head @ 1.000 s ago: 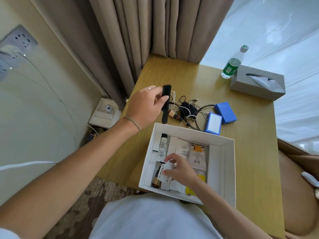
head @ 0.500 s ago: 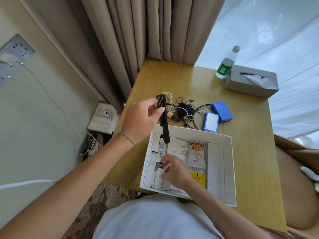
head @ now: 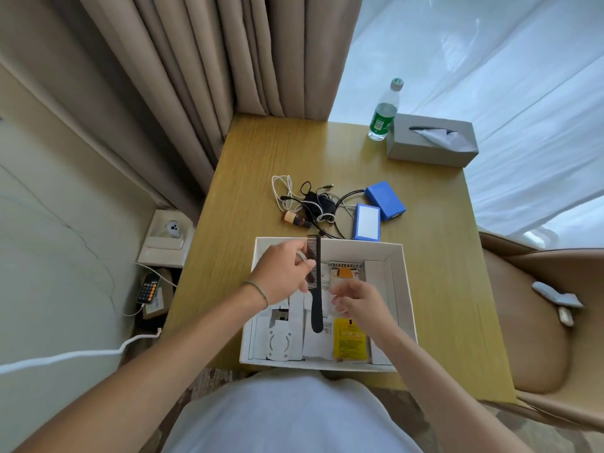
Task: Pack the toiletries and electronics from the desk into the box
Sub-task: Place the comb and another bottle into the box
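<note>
A white box [head: 403, 289] stands at the desk's near edge with white packets, a white round-holed piece [head: 279, 341] and a yellow sachet [head: 349, 343] inside. My left hand [head: 281, 277] pinches a black comb [head: 315, 289] near its toothed end, holding it lengthwise over the box. My right hand [head: 358, 300] hovers just right of the comb, blurred, fingers loosely curled, holding nothing I can make out. Beyond the box lie tangled black and white cables [head: 310, 204], a small brown bottle [head: 294, 219] and two blue packs [head: 385, 199], [head: 366, 222].
A green-labelled water bottle [head: 384, 112] and a grey tissue box [head: 429, 140] stand at the desk's far right. Curtains hang behind. A phone [head: 148, 287] and a wall shelf [head: 165, 238] are on the left; a tan chair [head: 536, 315] is on the right.
My left hand brought the comb from above the cables down over the box. My right hand let go of the white round-holed piece and lifted toward the comb.
</note>
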{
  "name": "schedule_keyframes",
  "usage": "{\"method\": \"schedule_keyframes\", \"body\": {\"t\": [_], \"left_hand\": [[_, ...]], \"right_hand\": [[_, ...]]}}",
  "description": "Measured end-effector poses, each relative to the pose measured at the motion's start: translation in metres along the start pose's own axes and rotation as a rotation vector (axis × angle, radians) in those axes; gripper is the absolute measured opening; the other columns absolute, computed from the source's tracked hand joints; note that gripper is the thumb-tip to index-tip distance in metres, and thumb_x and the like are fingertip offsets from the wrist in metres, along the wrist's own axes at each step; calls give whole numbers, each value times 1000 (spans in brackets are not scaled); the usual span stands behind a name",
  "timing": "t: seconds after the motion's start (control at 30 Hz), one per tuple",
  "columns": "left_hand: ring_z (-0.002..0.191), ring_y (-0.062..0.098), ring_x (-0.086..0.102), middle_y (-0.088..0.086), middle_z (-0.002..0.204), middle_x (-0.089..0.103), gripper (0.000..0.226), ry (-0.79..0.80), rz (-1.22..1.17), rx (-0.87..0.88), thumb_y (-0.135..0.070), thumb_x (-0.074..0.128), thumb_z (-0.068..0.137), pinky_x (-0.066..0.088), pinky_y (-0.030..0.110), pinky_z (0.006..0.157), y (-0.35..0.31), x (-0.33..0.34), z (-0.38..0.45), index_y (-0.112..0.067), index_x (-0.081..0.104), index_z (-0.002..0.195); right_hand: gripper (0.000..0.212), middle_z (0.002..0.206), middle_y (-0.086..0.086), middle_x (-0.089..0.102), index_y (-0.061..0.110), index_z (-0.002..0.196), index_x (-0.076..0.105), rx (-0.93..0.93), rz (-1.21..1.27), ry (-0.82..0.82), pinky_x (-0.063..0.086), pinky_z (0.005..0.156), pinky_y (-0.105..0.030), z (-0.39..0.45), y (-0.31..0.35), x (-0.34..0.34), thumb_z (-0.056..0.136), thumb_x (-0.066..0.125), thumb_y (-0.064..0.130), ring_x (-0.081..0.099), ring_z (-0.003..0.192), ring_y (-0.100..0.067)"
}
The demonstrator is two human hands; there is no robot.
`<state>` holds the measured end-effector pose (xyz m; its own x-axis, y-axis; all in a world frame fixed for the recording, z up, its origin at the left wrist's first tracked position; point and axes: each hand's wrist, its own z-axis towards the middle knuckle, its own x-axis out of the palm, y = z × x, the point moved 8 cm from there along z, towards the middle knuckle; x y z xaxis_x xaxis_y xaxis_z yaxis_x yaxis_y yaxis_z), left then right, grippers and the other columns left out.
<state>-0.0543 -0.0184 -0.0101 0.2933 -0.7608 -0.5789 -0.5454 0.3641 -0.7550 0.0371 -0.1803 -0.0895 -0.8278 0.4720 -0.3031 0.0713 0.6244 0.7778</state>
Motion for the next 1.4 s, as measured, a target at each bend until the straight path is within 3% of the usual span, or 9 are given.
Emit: {"method": "schedule_keyframes", "body": {"t": [0.2, 0.37, 0.53, 0.73, 1.0, 1.23, 1.4], "left_hand": [[56, 4, 71, 0, 61, 73, 15, 93, 68, -113, -18, 70, 90, 52, 28, 61, 30, 46, 10, -23, 57, 97], [80, 19, 73, 4, 80, 74, 45, 112, 180, -201, -12, 74, 83, 60, 41, 79, 45, 70, 16, -17, 54, 123], [75, 22, 68, 6, 78, 69, 60, 89, 310, -155, -6, 71, 81, 60, 43, 70, 41, 86, 20, -22, 43, 131], [69, 23, 63, -1, 74, 60, 50, 44, 529, -50, -22, 76, 80, 49, 34, 54, 31, 93, 23, -20, 45, 120], [87, 27, 68, 5, 97, 69, 44, 15, 689, 37, -38, 62, 91, 48, 35, 63, 26, 91, 27, -20, 51, 129], [96, 22, 67, -2, 106, 69, 36, -99, 526, 209, -38, 55, 94, 56, 39, 77, -14, 54, 13, -28, 56, 129], [83, 12, 62, -10, 90, 65, 27, -192, 415, 326, -28, 57, 92, 49, 29, 66, -53, 3, 18, -29, 63, 118]], "right_hand": [[21, 92, -8, 71, 10, 99, 69, 23, 78, -3, 52, 71, -26, -7, -6, -10, 93, 54, -4, 65, 81, -16], [20, 87, -8, 71, 6, 98, 69, 29, 116, -18, 52, 61, -17, -11, -8, -16, 92, 54, -5, 64, 74, -15], [18, 87, -10, 72, 10, 95, 70, 24, 117, -24, 52, 63, -20, -14, -8, -21, 91, 57, -2, 64, 72, -13], [15, 97, -16, 74, 13, 98, 71, 37, 105, -37, 55, 71, -34, -19, -9, -24, 92, 60, 5, 65, 77, -16], [18, 91, -5, 75, 16, 96, 72, -7, 84, -42, 58, 79, -37, -23, 5, -29, 93, 59, 5, 68, 78, -14], [18, 86, 3, 75, 26, 91, 72, -138, -1, -70, 58, 74, -31, -13, 47, -41, 93, 64, 11, 70, 77, -10], [16, 87, 4, 73, 25, 92, 71, -217, -34, -107, 58, 75, -30, 2, 87, -55, 93, 63, 11, 69, 80, -9]]}}
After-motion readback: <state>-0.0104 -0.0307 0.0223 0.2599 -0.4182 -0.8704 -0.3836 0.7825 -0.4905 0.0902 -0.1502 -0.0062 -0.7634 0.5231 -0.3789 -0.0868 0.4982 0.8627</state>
